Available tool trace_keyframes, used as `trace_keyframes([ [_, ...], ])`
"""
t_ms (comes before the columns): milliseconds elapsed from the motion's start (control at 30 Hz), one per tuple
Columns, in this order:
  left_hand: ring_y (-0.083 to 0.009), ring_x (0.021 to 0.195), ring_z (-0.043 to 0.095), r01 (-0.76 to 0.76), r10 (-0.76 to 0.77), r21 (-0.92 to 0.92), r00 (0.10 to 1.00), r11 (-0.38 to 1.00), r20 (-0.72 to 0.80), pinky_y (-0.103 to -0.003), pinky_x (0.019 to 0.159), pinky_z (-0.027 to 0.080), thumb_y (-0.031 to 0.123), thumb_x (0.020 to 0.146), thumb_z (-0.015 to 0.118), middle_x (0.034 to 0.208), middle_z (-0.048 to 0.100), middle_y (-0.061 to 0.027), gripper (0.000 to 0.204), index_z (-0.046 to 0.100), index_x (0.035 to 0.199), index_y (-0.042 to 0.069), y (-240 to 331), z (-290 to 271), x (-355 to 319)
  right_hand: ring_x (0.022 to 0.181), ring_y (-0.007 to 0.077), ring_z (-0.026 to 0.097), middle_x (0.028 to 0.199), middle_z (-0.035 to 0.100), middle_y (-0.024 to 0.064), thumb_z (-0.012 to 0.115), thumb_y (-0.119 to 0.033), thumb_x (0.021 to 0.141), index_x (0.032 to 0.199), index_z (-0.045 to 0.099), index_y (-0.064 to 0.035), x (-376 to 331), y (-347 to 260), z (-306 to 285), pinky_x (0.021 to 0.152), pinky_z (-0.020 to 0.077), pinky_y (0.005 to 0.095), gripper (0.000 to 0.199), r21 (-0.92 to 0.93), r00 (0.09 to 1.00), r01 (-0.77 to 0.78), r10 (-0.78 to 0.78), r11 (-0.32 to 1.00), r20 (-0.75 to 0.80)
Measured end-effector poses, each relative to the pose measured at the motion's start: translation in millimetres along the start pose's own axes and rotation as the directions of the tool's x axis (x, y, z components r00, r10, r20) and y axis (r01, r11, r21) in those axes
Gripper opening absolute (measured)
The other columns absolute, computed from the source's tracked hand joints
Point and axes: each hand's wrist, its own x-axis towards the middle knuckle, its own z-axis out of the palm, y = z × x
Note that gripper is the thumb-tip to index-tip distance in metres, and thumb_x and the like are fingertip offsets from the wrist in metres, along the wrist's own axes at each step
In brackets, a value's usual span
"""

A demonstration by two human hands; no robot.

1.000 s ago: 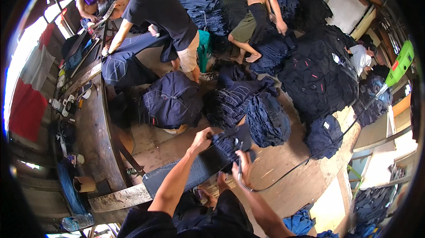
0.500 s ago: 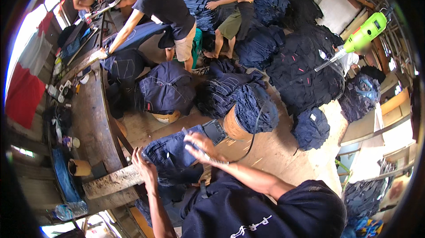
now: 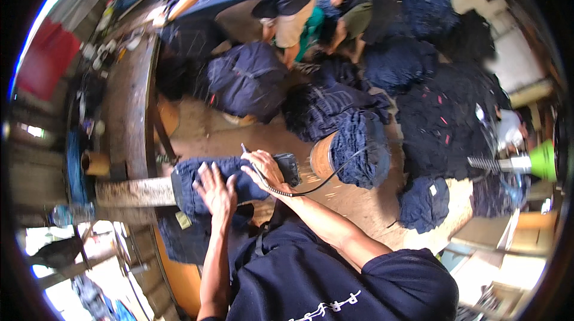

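Left hand: we see the left hand (image 3: 216, 192) open, its fingers spread, palm down on the denim garment (image 3: 190, 183).
Right hand: the right hand (image 3: 267, 168) holds a slim tool (image 3: 244, 149), fingers mostly stretched; a thin cable (image 3: 317, 190) runs from it.
Denim garment: it lies before us over a dark board (image 3: 290, 171), whose far end shows bare at right.
Pale plank: at left, the garment's edge meets this plank (image 3: 134, 192).
Floor: we have bare floor (image 3: 359, 213) beyond the right forearm, and more between the garment and the cloth heaps.
Bench: its long edge (image 3: 149, 112) bounds our room on the left.
Tan drum: this drum (image 3: 323, 156) carries a denim pile (image 3: 362, 152); we cannot tell whether it sits inside or only drapes over.
Brown cylinder: it (image 3: 95, 164) stands at the bench; we cannot tell its contents.
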Motion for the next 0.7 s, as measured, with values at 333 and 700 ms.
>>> trace_keyframes([
  [333, -0.0315, 0.169, 0.02, 0.051, -0.052, 0.078, 0.999, 0.996, 0.01, -0.065, 0.134, 0.006, 0.059, 0.107, 0.057, 0.183, 0.024, -0.013, 0.084, 0.037, 0.171, 0.009, -24.5, -15.7, -49.0, 0.112, 0.0316, 0.071, 0.117, 0.078, 0.0095, 0.082, -0.025, 0.094, 0.122, 0.075, -0.0122, 8.0, 10.4, 1.9, 0.1, 0.0495, 0.045, 0.031, 0.065, 0.996, -0.06, 0.056, 0.996, 0.066],
  [700, -0.041, 0.143, 0.056, 0.205, -0.387, -0.381, 0.774, 0.902, -0.501, -0.05, 0.124, 0.042, 0.017, 0.088, 0.088, 0.151, 0.062, -0.0227, 0.067, 0.061, 0.148, 0.003, -149.9, -51.5, -40.6, 0.128, 0.0395, 0.067, 0.13, 0.075, 0.0156, 0.092, -0.023, 0.085, 0.131, 0.07, -0.0095, 40.5, -49.9, 58.1, 0.121, 0.0437, 0.0544, 0.052, 0.164, 0.983, 0.085, -0.11, 0.983, 0.145],
])
